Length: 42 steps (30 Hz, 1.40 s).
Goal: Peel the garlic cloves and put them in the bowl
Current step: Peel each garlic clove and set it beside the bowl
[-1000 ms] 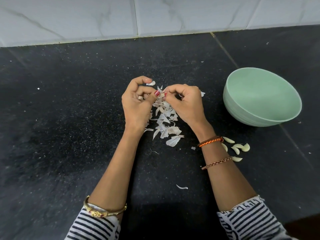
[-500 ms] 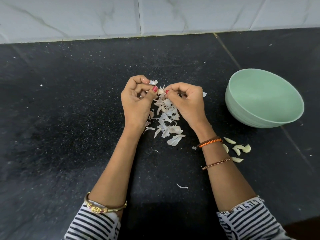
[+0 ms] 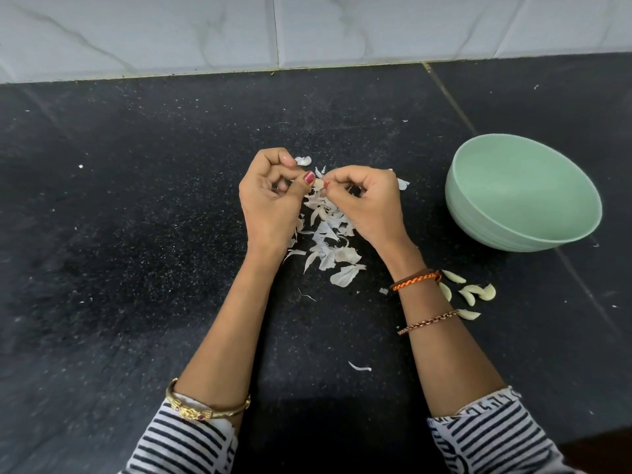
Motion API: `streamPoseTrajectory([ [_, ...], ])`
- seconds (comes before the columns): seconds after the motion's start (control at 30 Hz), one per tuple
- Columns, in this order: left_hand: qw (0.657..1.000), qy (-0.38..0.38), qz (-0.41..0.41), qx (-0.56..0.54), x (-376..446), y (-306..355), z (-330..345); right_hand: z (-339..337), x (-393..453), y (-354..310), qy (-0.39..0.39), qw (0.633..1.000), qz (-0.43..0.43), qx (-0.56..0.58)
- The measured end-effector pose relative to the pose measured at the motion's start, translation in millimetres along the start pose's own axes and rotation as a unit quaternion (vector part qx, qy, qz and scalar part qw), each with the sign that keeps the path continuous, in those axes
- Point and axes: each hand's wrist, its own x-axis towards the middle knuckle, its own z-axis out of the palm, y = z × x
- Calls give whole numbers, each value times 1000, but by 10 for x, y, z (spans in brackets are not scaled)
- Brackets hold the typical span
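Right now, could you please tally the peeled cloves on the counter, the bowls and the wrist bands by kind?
Peeled cloves lying on the counter: 5
Green bowl: 1
Wrist bands and bangle: 3
Total: 9

Single head-worn wide-angle view, aimed forward and down at a black counter point(image 3: 136, 268). Both forearms enter from the bottom edge; hands are framed close, at centre. Tiled wall point(image 3: 307, 29) is caught along the top edge.
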Motion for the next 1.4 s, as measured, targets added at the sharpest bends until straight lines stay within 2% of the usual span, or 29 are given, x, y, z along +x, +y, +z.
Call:
streamPoseTrajectory([
  [0.23, 999, -38, -19, -12, -5, 18, 13, 0, -15, 24, 8, 1000, 4, -19],
  [0.37, 995, -61, -47, -56, -7, 37, 17, -40, 3, -11, 1, 999, 12, 39],
  [0.47, 989, -68, -72, -110, -12, 62, 37, -96, 35, 8, 61, 994, 44, 85],
  [0.53, 989, -42, -75, -122, -8, 59, 44, -124, 43, 20, 96, 990, 37, 93],
  [0.63, 993, -2, -57, -106, 0, 22, 37, -131, 33, 2, 47, 992, 27, 113],
  [0.73, 997, -4, -37, -67, 0, -2, 36, -89, 18, -15, -34, 992, 16, 124],
  [0.87, 997, -5, -44, -63, -8, -20, 69, -39, 22, 30, -30, 996, -2, 82],
  [0.93, 996, -6, -60, -66, -16, -26, 98, 4, 13, 50, 3, 999, -25, 25],
  [1.0, 994, -8, -86, -70, -16, -35, 120, 46, 5, 71, 46, 995, -85, -38],
  [1.17, 983, 3, -141, -116, -5, -34, 142, 73, 20, 144, 108, 943, -272, -156],
  [1.33, 966, -13, -174, -190, -20, 49, 156, 82, 27, 117, 163, 899, -336, -230],
  [1.4, 962, -11, -181, -205, -15, 67, 151, 85, 26, 94, 168, 899, -336, -227],
])
